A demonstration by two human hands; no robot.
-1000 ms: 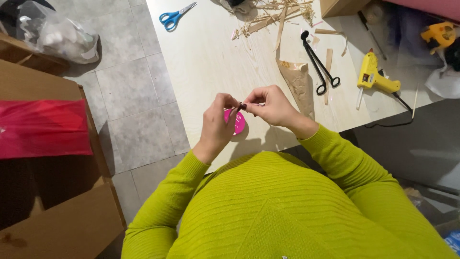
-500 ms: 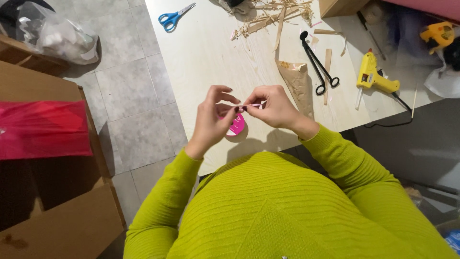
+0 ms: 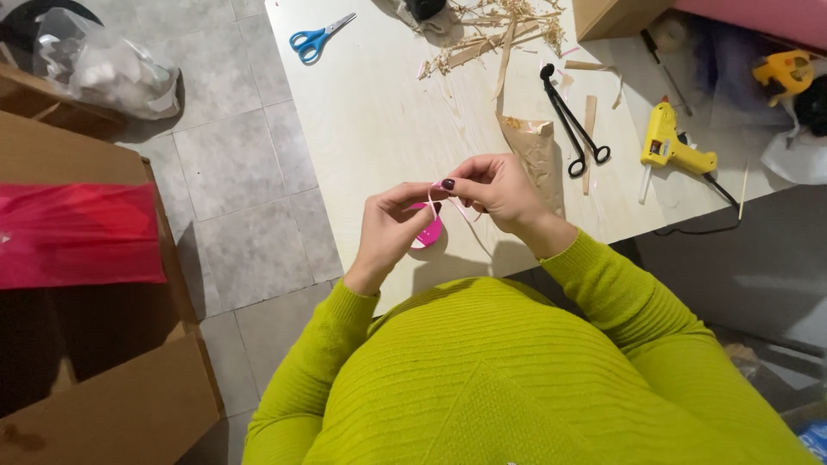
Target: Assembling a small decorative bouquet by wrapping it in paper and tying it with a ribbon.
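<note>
- Pink is the colour of the work in hand: a small round pink plastic piece (image 3: 428,232) and a thin pale pink ribbon strip (image 3: 465,209), both held above the near edge of the pale wooden tabletop (image 3: 388,112).
- Progress, as a judgement: the strip looks only partly worked onto the piece, since a loose end trails off toward the right wrist; no finished item lies on the tabletop.
- Left hand (image 3: 388,231): raised just over the tabletop's near edge, fingers curled, thumb and forefinger pinching the strip at the pink piece.
- Right hand (image 3: 495,191): touching the left at the fingertips, knuckles up, thumb and forefinger pinching the strip's upper part.
- Untouched farther across the tabletop: black tongs (image 3: 573,129), a yellow glue gun (image 3: 670,148), blue-handled scissors (image 3: 317,36), a brown paper cone (image 3: 534,146) and straw scraps (image 3: 508,26).
</note>
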